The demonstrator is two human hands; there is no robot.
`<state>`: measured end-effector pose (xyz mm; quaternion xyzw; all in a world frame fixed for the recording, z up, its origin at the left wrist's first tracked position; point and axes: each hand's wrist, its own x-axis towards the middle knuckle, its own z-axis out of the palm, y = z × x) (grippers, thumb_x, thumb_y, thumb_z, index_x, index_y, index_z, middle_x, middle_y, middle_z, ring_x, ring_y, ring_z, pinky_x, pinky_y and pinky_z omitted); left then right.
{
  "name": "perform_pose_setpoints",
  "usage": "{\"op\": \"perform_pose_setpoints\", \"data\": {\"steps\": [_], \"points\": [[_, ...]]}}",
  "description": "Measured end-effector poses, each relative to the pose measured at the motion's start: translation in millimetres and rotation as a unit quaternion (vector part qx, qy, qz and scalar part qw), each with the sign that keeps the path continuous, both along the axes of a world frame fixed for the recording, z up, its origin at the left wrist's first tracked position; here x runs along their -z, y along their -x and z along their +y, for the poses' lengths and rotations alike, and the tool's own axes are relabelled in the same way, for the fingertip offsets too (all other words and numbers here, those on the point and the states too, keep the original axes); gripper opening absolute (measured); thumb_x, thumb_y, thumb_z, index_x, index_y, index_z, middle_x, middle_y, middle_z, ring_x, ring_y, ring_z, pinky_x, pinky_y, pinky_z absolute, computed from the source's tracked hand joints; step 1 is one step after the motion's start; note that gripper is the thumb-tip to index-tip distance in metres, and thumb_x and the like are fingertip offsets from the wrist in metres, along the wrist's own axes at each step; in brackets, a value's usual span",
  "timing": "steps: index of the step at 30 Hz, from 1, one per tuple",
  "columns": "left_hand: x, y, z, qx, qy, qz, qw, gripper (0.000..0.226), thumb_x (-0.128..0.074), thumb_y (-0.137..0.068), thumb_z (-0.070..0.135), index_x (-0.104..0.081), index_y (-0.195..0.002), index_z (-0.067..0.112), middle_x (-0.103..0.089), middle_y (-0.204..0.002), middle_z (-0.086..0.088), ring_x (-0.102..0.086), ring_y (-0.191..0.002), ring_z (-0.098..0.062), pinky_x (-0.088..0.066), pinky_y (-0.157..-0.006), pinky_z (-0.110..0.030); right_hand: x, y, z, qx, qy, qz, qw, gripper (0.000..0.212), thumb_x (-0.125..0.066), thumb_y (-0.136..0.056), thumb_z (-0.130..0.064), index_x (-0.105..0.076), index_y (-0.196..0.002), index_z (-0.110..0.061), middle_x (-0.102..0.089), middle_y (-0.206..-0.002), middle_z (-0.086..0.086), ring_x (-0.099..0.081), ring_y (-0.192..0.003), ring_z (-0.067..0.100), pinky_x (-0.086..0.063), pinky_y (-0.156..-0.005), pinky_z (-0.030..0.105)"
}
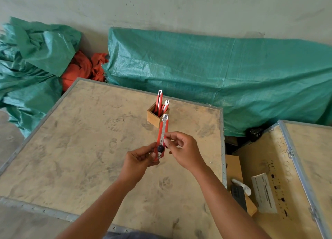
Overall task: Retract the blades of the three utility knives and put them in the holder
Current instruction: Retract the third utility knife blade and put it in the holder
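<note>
A red utility knife [162, 131] with a black thumb wheel is held upright above the plywood crate top [80, 149], tip pointing away from me. My left hand [139, 160] grips its lower end. My right hand [181, 149] pinches its middle with thumb and forefinger, beside the metal slider. Little or no blade shows past its metal tip. Just behind stands a small square wooden holder [155, 119]. Two more red utility knives [159, 99] [165, 105] stand in the holder, tips up.
Green woven tarpaulin [215, 73] covers bundles behind the crate, and red cloth [80, 70] lies at the back left. At the right, a second crate [280, 167] carries a white box [264, 194]. A dark phone [238, 195] lies in the gap between the crates.
</note>
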<state>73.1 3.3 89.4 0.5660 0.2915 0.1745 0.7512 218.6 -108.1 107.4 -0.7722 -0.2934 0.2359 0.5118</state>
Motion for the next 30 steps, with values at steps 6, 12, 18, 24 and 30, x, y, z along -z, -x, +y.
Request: {"op": "perform_pose_setpoints", "data": {"steps": [6, 12, 18, 24, 30], "points": [[3.5, -42.6, 38.8, 0.022, -0.071, 0.022, 0.997, 0.038, -0.062, -0.089, -0.007, -0.073, -0.112, 0.021, -0.076, -0.1, -0.013, -0.071, -0.082, -0.021, -0.062, -0.078, -0.04, -7.6, -49.8, 34.9, 0.01, -0.006, 0.008, 1.0, 0.032, -0.077, -0.089, -0.008, -0.075, -0.119, -0.021, -0.076, -0.108, 0.0, -0.076, -0.096, 0.02, -0.066, -0.077, 0.042], [6.6, -106.1, 91.3, 0.004, -0.131, 0.074, 0.989, 0.032, -0.061, -0.092, 0.0, -0.073, -0.111, 0.022, -0.076, -0.095, -0.006, -0.072, -0.089, -0.028, -0.063, -0.077, -0.041, -5.8, -102.1, 81.6, 0.038, -0.015, -0.02, 0.999, 0.031, -0.079, -0.084, -0.003, -0.079, -0.11, -0.02, -0.076, -0.098, -0.006, -0.077, -0.09, 0.02, -0.065, -0.079, 0.047], [24.4, -147.1, 128.1, -0.003, -0.211, 0.147, 0.966, 0.038, -0.056, -0.093, -0.004, -0.072, -0.117, 0.022, -0.074, -0.115, -0.003, -0.067, -0.104, -0.026, -0.059, -0.084, -0.041, 24.2, -129.2, 120.0, 0.117, -0.017, -0.049, 0.992, 0.029, -0.08, -0.082, -0.004, -0.081, -0.105, -0.023, -0.08, -0.099, 0.0, -0.078, -0.082, 0.017, -0.066, -0.078, 0.044], [35.8, -162.9, 138.4, 0.032, -0.302, 0.229, 0.925, 0.054, -0.075, -0.082, 0.008, -0.06, -0.133, 0.015, -0.061, -0.135, -0.007, -0.054, -0.124, -0.027, -0.042, -0.1, -0.036, 47.6, -125.9, 141.1, 0.15, 0.025, -0.118, 0.981, 0.026, -0.077, -0.087, -0.006, -0.08, -0.11, -0.016, -0.079, -0.109, 0.005, -0.075, -0.085, 0.014, -0.057, -0.075, 0.009], [58.8, -167.8, 143.5, 0.057, -0.319, 0.247, 0.913, 0.053, -0.081, -0.076, 0.013, -0.065, -0.127, 0.014, -0.061, -0.129, -0.007, -0.057, -0.118, -0.027, -0.04, -0.09, -0.027, 70.5, -110.6, 146.9, 0.092, 0.078, -0.154, 0.981, 0.03, -0.072, -0.089, 0.001, -0.077, -0.117, -0.01, -0.077, -0.114, 0.011, -0.074, -0.101, 0.023, -0.057, -0.097, 0.029]]}}
